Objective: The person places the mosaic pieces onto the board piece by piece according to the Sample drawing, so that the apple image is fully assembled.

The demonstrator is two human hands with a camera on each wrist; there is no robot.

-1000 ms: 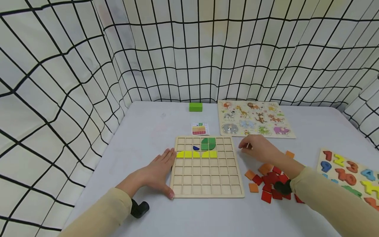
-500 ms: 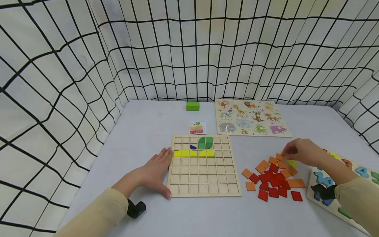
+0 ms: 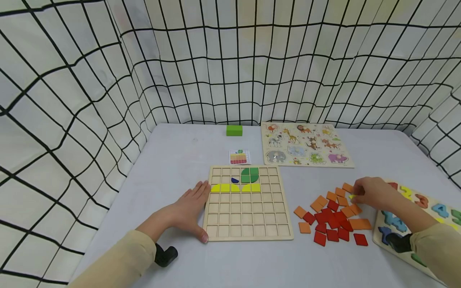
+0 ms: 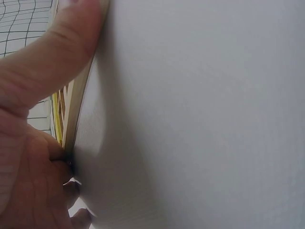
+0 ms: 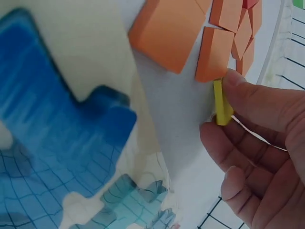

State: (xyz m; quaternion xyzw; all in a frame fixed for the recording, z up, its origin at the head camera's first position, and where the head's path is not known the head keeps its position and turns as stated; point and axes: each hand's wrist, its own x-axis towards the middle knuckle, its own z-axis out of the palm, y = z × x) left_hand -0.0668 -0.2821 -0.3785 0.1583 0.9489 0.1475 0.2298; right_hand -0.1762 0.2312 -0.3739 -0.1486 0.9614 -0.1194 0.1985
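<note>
A wooden grid board [image 3: 248,220] lies flat, with yellow pieces [image 3: 225,188] in one row, a green leaf-like group of pieces [image 3: 249,175] above them and a small dark blue piece [image 3: 235,180]. Along the board's left edge rests my left hand [image 3: 187,212], fingers straight and thumb spread at the near corner. My right hand [image 3: 374,194] is at the far right of a pile of orange tiles [image 3: 321,200] and red tiles [image 3: 327,215]. Between its thumb and fingers it pinches a yellow piece [image 5: 220,105], seen nearly edge-on in the right wrist view.
A number puzzle board [image 3: 378,236] lies under my right forearm. Behind the grid are a small pattern card [image 3: 239,157], a green block [image 3: 234,131] and an animal puzzle board [image 3: 306,144]. Black netting over white walls borders the table.
My right hand has gone from beside the grid board rightward to the tile pile and taken hold of a yellow piece there. My left hand stays at the board's edge.
</note>
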